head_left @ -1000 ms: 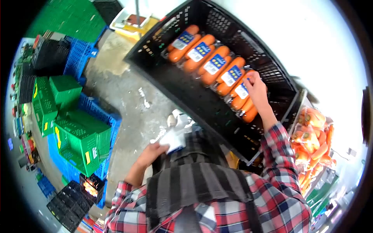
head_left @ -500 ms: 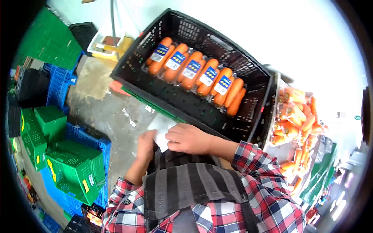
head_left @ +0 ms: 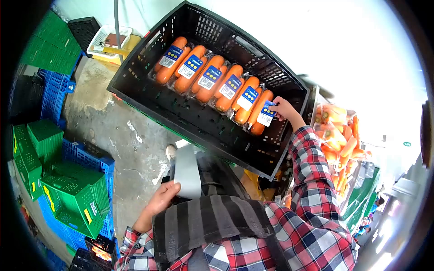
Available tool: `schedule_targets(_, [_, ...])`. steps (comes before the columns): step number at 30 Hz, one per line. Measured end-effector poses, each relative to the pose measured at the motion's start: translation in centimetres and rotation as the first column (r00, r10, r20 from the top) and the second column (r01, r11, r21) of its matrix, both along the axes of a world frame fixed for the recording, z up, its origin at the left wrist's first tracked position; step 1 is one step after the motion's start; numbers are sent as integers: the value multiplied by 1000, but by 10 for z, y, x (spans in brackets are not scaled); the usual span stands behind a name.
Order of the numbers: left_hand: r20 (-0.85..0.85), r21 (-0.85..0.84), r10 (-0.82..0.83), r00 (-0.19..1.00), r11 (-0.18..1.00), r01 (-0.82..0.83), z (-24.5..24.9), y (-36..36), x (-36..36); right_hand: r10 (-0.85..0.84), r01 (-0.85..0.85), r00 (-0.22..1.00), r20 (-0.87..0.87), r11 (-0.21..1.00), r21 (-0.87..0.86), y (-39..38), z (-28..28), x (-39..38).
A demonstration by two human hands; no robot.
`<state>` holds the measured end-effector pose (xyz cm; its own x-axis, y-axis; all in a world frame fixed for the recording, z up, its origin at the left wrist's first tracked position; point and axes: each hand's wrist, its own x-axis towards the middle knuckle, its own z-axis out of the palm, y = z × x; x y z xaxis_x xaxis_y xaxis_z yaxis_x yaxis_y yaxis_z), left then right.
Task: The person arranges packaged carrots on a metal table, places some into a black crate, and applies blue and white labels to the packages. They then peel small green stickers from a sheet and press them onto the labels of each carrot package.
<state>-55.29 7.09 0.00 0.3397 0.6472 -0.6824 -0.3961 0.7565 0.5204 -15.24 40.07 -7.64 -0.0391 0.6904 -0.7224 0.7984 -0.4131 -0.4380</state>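
My right hand (head_left: 285,109) reaches into a black crate (head_left: 194,128), its fingertips closed on the edge of a blue-and-white label (head_left: 266,115). That label lies over the rightmost pack of carrots (head_left: 259,108). To its left, several clear-wrapped carrot packs (head_left: 217,62) form a slanted row, each bearing a similar label. Low in front of my apron, my left hand (head_left: 163,198) pinches a pale strip of label backing paper (head_left: 187,169) between thumb and fingers. The strip hangs outside the crate, near its front wall.
More bagged carrots (head_left: 337,131) are piled on a surface to the right. Green crates (head_left: 74,194) stand on a blue pallet (head_left: 108,169) at the left. A white basket (head_left: 101,38) sits behind the black crate, beside a grey hose (head_left: 116,22).
My right hand has left the paper strip and moved up-right into the crate. A label now covers the rightmost carrot pack, which was bare. My left hand still holds the strip.
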Motion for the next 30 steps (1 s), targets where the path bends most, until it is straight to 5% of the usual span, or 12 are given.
schedule_targets(3, [119, 143, 13, 993, 989, -30, 10, 0, 4, 19, -19, 1000, -11, 1000, 3, 7, -34, 3])
schedule_targets(7, [-70, -66, -259, 963, 965, 255, 1, -12, 6, 119, -167, 917, 382, 981, 96, 7, -74, 4])
schedule_targets(10, [-96, -39, -113, 989, 993, 109, 5, -11, 7, 175, -310, 812, 557, 937, 158, 14, -82, 12])
schedule_targets(11, [-76, -67, -176, 981, 983, 172, 7, -3, 1, 110, -397, 773, 625, 853, 340, 17, -95, 19])
schedule_targets(15, [-59, -90, -374, 925, 925, 369, -19, -4, -23, 149, -254, 965, 213, 719, 646, -17, 15, -49])
schedule_targets(17, [-295, -64, -449, 843, 890, 451, -29, 5, -32, 178, -82, 982, -62, 700, 709, -73, 61, -90])
schedule_targets(19, [-463, -71, -421, 780, 895, 441, -41, 15, -40, 332, -134, 934, -131, 666, 734, -146, 108, -132])
schedule_targets(20, [-326, 26, -224, 918, 969, 246, -50, 16, -38, 372, -165, 913, -170, 715, 680, -180, 111, -146])
schedule_targets(21, [-303, 40, -242, 922, 963, 266, -51, 20, -41, 404, -197, 890, -209, 757, 623, -209, 114, -159])
schedule_targets(23, [-247, 66, -282, 927, 949, 307, -54, 31, -41, 551, -352, 817, -173, 713, 606, -249, 128, -189])
schedule_targets(27, [-190, 151, -373, 908, 903, 403, -30, 41, -18, 534, -338, 845, -15, 557, 758, -302, 122, -208])
schedule_targets(30, [-394, 260, -499, 772, 745, 614, -17, 36, -1, 459, -485, 848, 265, 469, 738, -329, 133, -195])
